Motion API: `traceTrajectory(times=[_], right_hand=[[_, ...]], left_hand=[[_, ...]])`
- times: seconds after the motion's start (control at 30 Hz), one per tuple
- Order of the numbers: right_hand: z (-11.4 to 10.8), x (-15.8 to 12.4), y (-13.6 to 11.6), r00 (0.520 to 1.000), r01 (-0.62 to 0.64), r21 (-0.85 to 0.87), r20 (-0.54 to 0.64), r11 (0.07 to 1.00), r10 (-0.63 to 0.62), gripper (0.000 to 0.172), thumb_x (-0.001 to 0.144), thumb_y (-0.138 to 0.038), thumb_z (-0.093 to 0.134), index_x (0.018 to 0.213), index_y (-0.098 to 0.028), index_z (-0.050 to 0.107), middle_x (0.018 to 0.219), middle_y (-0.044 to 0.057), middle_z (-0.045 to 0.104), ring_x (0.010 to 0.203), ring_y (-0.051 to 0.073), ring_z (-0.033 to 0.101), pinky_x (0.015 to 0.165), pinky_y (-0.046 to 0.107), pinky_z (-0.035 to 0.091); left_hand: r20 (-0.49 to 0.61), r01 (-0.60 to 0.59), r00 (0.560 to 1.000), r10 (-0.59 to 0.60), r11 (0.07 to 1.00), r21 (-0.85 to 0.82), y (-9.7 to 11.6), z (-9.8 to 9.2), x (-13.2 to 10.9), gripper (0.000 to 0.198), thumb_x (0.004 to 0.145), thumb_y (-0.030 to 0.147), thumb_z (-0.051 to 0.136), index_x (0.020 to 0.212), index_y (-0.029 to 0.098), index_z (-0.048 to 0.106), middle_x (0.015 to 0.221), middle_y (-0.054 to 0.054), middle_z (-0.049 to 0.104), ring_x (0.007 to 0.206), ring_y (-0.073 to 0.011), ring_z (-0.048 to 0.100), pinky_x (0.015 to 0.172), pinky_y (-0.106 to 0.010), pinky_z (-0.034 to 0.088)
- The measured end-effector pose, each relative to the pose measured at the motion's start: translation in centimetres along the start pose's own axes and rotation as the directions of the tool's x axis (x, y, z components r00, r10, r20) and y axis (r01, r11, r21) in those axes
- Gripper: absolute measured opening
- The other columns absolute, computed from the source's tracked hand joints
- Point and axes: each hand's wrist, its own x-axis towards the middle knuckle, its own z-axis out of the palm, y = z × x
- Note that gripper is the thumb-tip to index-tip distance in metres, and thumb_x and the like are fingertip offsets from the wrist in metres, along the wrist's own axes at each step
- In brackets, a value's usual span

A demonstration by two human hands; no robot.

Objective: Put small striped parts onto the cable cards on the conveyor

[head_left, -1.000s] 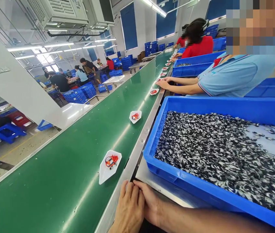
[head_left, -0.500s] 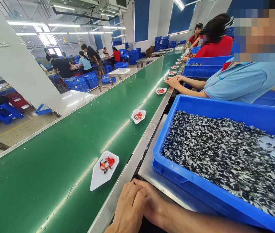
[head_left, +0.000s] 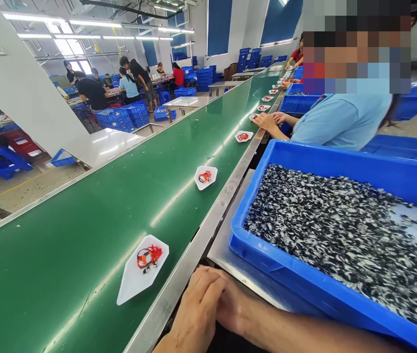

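Rest left hand (head_left: 199, 305) curled against right hand (head_left: 231, 305) (cannot tell whether holding anything), clear of belt (head_left: 94, 230) and dish (head_left: 141, 275) at ten o'clock.

The person's two bare hands touch, low in the view. The left hand (head_left: 199, 306) is nearer, its back facing up, fingers (head_left: 214, 287) bent and lapping over the right hand (head_left: 230, 301), whose fingertips are hidden behind it. The left wrist (head_left: 173, 340) runs off the bottom edge; the bare right forearm (head_left: 300, 326) slants in from the lower right. The palms are out of sight.
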Motion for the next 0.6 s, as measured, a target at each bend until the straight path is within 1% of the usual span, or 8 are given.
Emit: traceTrajectory(times=[0.07,0.1,0.17,0.27,0.33,0.47,0.53,0.6], right_hand=[[0.1,-0.2,-0.1,0.999,-0.027,0.078,0.022,0.997,0.025,0.020,0.065,-0.020,0.054,0.057,-0.017,0.037,0.054,-0.005,0.031,0.044,0.005,0.029,0.041,0.016,0.024],[0.1,-0.2,-0.2,0.999,-0.034,0.106,0.025,0.994,0.031,0.019,0.065,-0.020,0.053,0.056,-0.016,0.036,0.053,-0.006,0.031,0.043,0.004,0.028,0.040,0.015,0.023],[0.0,-0.1,-0.2,0.999,-0.039,0.127,0.018,0.991,0.037,0.016,0.065,-0.019,0.050,0.055,-0.016,0.037,0.049,-0.006,0.030,0.040,0.004,0.026,0.037,0.014,0.018],[-0.4,0.2,-0.3,0.998,-0.060,0.112,0.010,0.992,0.060,0.011,0.064,-0.018,0.050,0.057,-0.014,0.042,0.046,-0.006,0.033,0.036,0.004,0.023,0.036,0.015,0.012],[-0.8,0.5,-0.3,0.997,-0.075,0.113,0.026,0.991,0.072,0.010,0.064,-0.019,0.051,0.060,-0.014,0.043,0.045,-0.006,0.033,0.035,0.003,0.022,0.036,0.015,0.012],[-1.2,0.5,-0.5,0.992,-0.089,0.103,0.100,0.991,0.078,0.010,0.064,-0.019,0.050,0.060,-0.015,0.041,0.045,-0.007,0.033,0.035,0.004,0.023,0.036,0.016,0.013],[-1.3,0.4,-0.7,0.989,-0.091,0.079,0.120,0.993,0.081,0.010,0.063,-0.018,0.049,0.060,-0.015,0.040,0.046,-0.007,0.033,0.035,0.004,0.024,0.036,0.017,0.014],[-1.3,0.4,-0.8,0.989,-0.091,0.061,0.122,0.994,0.083,0.010,0.063,-0.018,0.048,0.060,-0.016,0.040,0.047,-0.007,0.033,0.035,0.005,0.025,0.036,0.017,0.014]], left_hand=[[-0.011,0.018,1.000,-0.019,0.999,-0.028,0.0,-0.3,0.1,0.023,0.085,0.017,0.040,0.093,0.022,0.062,0.091,-0.005,0.063,0.087,-0.0147,0.058,0.078,-0.027,0.050],[-0.012,0.052,0.999,-0.053,0.997,-0.053,0.0,-0.4,0.1,0.022,0.084,0.018,0.042,0.092,0.022,0.062,0.090,-0.004,0.063,0.087,-0.0144,0.058,0.077,-0.026,0.050],[-0.002,0.179,0.983,-0.181,0.976,-0.125,-0.2,-0.6,0.2,0.018,0.083,0.022,0.046,0.090,0.023,0.063,0.088,-0.002,0.063,0.084,-0.0135,0.059,0.075,-0.023,0.049],[0.029,0.410,0.909,-0.416,0.876,-0.253,-0.4,-0.8,0.5,0.017,0.078,0.031,0.055,0.091,0.023,0.063,0.087,-0.001,0.064,0.081,-0.0134,0.060,0.073,-0.020,0.049],[0.036,0.497,0.853,-0.520,0.790,-0.359,-0.4,-0.9,0.7,0.021,0.074,0.036,0.060,0.088,0.021,0.063,0.086,-0.001,0.064,0.080,-0.0139,0.061,0.073,-0.020,0.049],[0.098,0.567,0.782,-0.615,0.638,-0.520,-0.3,-1.3,1.4,0.026,0.067,0.038,0.067,0.083,0.018,0.063,0.082,-0.002,0.065,0.078,-0.0143,0.061,0.071,-0.019,0.049],[0.135,0.586,0.760,-0.636,0.580,-0.566,-0.3,-1.5,1.7,0.027,0.065,0.038,0.069,0.082,0.017,0.063,0.080,-0.002,0.065,0.076,-0.0139,0.061,0.069,-0.018,0.050],[0.164,0.587,0.752,-0.638,0.535,-0.608,-0.4,-1.6,1.8,0.026,0.065,0.037,0.070,0.081,0.017,0.063,0.079,-0.002,0.065,0.075,-0.0137,0.061,0.068,-0.018,0.050]])
